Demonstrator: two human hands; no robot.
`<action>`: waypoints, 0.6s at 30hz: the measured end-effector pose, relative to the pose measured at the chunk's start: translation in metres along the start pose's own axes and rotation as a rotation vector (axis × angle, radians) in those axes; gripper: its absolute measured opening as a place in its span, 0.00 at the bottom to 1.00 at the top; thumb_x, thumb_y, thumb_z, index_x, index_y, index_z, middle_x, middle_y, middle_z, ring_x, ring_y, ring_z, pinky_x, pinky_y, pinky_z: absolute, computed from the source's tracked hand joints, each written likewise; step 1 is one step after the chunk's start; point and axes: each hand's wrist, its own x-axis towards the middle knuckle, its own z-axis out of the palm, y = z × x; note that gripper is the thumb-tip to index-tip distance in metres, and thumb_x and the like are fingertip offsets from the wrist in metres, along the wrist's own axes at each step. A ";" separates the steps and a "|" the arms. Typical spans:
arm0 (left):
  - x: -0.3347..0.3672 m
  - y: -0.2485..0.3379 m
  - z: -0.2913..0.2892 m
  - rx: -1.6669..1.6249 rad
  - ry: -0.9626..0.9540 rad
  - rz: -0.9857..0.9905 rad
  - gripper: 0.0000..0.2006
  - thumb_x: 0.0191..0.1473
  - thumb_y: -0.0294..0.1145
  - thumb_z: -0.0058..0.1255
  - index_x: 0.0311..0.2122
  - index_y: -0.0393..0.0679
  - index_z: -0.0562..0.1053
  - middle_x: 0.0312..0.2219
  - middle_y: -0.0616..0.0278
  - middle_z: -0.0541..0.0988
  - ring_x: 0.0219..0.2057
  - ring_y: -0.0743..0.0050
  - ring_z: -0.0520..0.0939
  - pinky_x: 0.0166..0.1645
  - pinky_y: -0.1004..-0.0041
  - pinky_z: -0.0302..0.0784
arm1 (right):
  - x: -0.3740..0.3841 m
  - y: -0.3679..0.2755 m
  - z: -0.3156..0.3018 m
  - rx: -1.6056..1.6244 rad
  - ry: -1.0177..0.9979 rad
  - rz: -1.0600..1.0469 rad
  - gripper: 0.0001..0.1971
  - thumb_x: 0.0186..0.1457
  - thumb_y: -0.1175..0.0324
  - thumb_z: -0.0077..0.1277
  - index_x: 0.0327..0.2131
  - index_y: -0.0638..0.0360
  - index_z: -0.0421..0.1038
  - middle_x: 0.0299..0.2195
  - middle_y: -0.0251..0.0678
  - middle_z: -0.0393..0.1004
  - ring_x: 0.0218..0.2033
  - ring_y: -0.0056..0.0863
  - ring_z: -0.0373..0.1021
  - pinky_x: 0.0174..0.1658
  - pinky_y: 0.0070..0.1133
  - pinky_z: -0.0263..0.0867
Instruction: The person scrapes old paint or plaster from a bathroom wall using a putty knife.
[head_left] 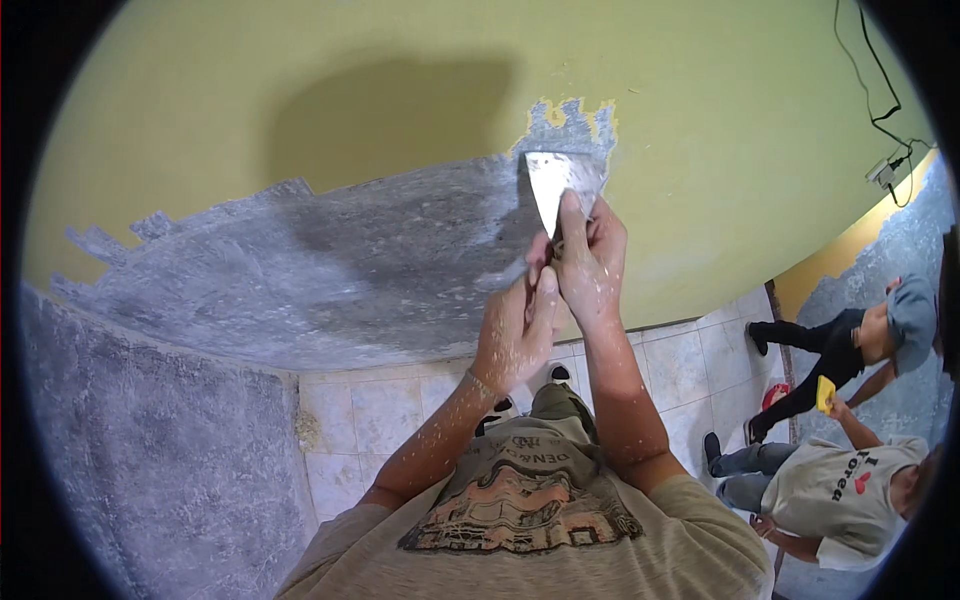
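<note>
Metal shines on the scraper (545, 182), whose broad edge points toward the top of the view and whose long axis runs almost straight up it, leaning slightly right, narrowing toward the 2 hands. It is near the centre, its edge apparently against a small grey strip of the wall (720, 130), just below ragged yellow-green paint. The right hand (594, 262) grips it high, thumb laid along the blade and fingers curled behind; the left hand (512, 335) is bent close below, touching the right, though I cannot tell whether its fingers close on the handle. A wide bare grey patch (400, 235) spreads left under a dark shadow (390, 110), and a mottled grey wall section (170, 440) stands at lower left. Pale floor tiles (680, 365) run below. At right are a person in a blue top (912, 320) and a person in a white shirt (850, 500) holding a yellow block (825, 394). The blade is roughly triangular, bright silver at its left and speckled grey toward its right; the handle is mostly hidden.
</note>
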 end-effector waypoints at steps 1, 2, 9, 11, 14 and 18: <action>0.006 -0.007 -0.001 0.000 0.010 -0.001 0.20 0.71 0.40 0.38 0.32 0.35 0.72 0.14 0.55 0.73 0.16 0.64 0.78 0.25 0.64 0.71 | 0.004 -0.002 0.007 0.000 -0.010 0.002 0.17 0.71 0.58 0.44 0.37 0.64 0.67 0.15 0.35 0.73 0.12 0.19 0.67 0.17 0.18 0.61; 0.013 -0.017 -0.001 0.000 -0.004 0.031 0.20 0.71 0.39 0.39 0.31 0.35 0.72 0.14 0.54 0.73 0.16 0.61 0.78 0.25 0.63 0.70 | 0.007 -0.005 0.012 0.014 -0.023 0.014 0.17 0.71 0.58 0.45 0.36 0.64 0.68 0.16 0.36 0.73 0.12 0.19 0.68 0.17 0.18 0.61; 0.008 -0.021 0.006 -0.027 0.052 0.109 0.20 0.70 0.37 0.39 0.28 0.33 0.70 0.14 0.51 0.73 0.16 0.53 0.76 0.25 0.60 0.68 | 0.018 -0.001 0.020 0.030 0.011 0.021 0.20 0.68 0.54 0.49 0.31 0.63 0.69 0.14 0.36 0.72 0.09 0.20 0.65 0.12 0.20 0.58; 0.012 -0.021 0.006 0.001 0.058 0.143 0.21 0.70 0.37 0.38 0.27 0.33 0.70 0.15 0.50 0.73 0.16 0.53 0.76 0.25 0.60 0.68 | 0.021 -0.006 0.024 -0.002 0.083 0.024 0.19 0.67 0.55 0.51 0.29 0.62 0.70 0.13 0.35 0.72 0.08 0.18 0.64 0.12 0.19 0.57; 0.012 -0.032 0.009 0.020 0.060 0.152 0.21 0.70 0.37 0.37 0.26 0.34 0.70 0.15 0.51 0.73 0.16 0.55 0.75 0.25 0.60 0.68 | 0.022 0.000 0.023 -0.085 0.084 0.034 0.19 0.66 0.55 0.53 0.27 0.60 0.70 0.12 0.34 0.71 0.08 0.16 0.63 0.12 0.17 0.56; 0.012 -0.030 0.010 -0.031 0.065 0.147 0.22 0.70 0.38 0.37 0.26 0.35 0.70 0.14 0.53 0.72 0.15 0.60 0.74 0.25 0.61 0.68 | 0.026 0.002 0.021 -0.105 0.088 0.054 0.20 0.65 0.56 0.55 0.24 0.59 0.70 0.11 0.33 0.71 0.08 0.14 0.62 0.13 0.16 0.55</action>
